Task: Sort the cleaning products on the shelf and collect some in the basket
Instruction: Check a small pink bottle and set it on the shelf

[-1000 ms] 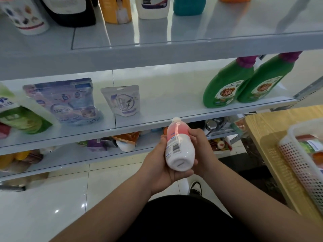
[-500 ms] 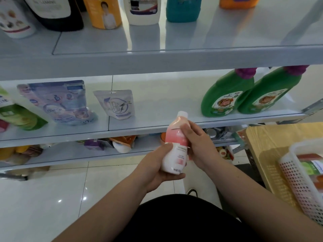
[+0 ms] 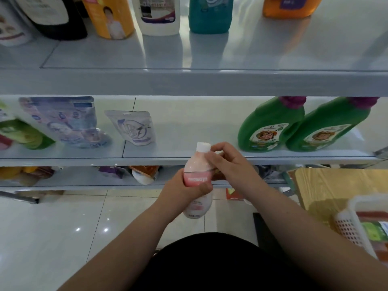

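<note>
I hold a small pink and white bottle (image 3: 197, 175) with a white cap upright in front of the middle shelf (image 3: 210, 158). My left hand (image 3: 184, 190) wraps around its body. My right hand (image 3: 228, 164) touches its neck and shoulder with the fingertips, just below the cap. The white perforated basket (image 3: 352, 225) sits at the lower right on a wooden table (image 3: 327, 185), with a green and a red pack inside. Two green bottles (image 3: 270, 124) with purple caps stand on the middle shelf to the right.
Refill pouches (image 3: 132, 129) stand on the middle shelf's left part. The top shelf (image 3: 210, 80) carries black, yellow, white, teal and orange bottles. A lower shelf holds assorted small packs. White tiled floor lies below.
The bottle has turned from lying base-towards-me to upright and has risen slightly. My right hand slid from its side up to the neck. The view has tilted a little.
</note>
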Demonstrator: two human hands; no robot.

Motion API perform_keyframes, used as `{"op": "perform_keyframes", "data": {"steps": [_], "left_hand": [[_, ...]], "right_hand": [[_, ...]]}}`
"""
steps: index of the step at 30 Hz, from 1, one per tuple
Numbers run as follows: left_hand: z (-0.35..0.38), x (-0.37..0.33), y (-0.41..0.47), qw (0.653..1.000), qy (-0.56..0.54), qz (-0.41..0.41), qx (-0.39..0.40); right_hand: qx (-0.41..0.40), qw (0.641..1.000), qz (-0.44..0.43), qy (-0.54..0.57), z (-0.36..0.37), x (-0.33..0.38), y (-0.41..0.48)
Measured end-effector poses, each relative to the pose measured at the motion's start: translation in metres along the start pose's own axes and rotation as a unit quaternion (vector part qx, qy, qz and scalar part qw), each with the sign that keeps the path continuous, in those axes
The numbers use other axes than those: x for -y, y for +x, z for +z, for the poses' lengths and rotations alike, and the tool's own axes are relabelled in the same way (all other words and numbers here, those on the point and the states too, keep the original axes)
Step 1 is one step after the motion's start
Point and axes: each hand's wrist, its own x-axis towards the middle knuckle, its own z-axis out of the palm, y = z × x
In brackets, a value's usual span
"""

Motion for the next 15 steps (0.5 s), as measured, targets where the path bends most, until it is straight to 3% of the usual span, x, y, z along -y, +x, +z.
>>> {"op": "perform_keyframes", "data": {"steps": [2, 4, 7, 10, 12, 15], "left_hand": [[-0.003, -0.003, 0.001, 0.981, 0.182, 0.035, -0.057], [-0.008, -0.006, 0.001, 0.947, 0.294, 0.080, -0.104], [-0.018, -0.005, 0.000, 0.893, 0.394, 0.149, -0.156], [-0.030, -0.005, -0.004, 0.862, 0.435, 0.187, -0.181], [-0.041, -0.004, -0.006, 0.877, 0.421, 0.177, -0.151], [-0.063, -0.002, -0.010, 0.944, 0.302, 0.130, -0.038]], "right_hand": [[-0.003, 0.991, -0.044, -0.123, -0.005, 0.009, 0.004], [-0.004, 0.962, -0.102, -0.255, -0.008, 0.019, 0.008], [-0.006, 0.896, -0.136, -0.422, 0.001, 0.030, 0.012], [-0.030, 0.881, -0.139, -0.452, 0.013, 0.038, 0.013], [-0.028, 0.875, -0.154, -0.458, 0.020, 0.039, 0.013], [-0.014, 0.866, -0.185, -0.465, 0.031, 0.040, 0.010]]}}
